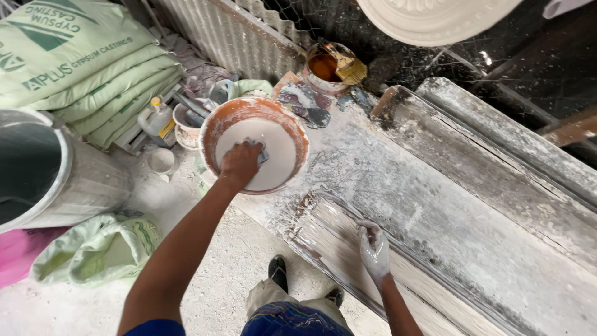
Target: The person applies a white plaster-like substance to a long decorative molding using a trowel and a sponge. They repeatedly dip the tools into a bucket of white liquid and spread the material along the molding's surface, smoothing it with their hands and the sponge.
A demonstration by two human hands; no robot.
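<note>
While the left hand [241, 163] closes on a scraper [261, 154] in the plaster bowl [214, 127], loading seems under way. The right hand [375, 249], spread flat, rests on the mould [323, 239]; next comes a steady carry across.

- The left hand [241, 163] covers most of the small tool it dips into the bowl [214, 127].
- The grey bin [81, 180] and white round moulding [435, 18] run off the picture's edges.

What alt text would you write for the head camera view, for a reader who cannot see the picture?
Seen from above, a person's left hand dips a small tool into white plaster in an orange-rimmed bowl, while the plaster-coated right hand rests on a long wet mould on a dusty workbench. Stacked green sacks and a grey bin stand on the left.
</note>
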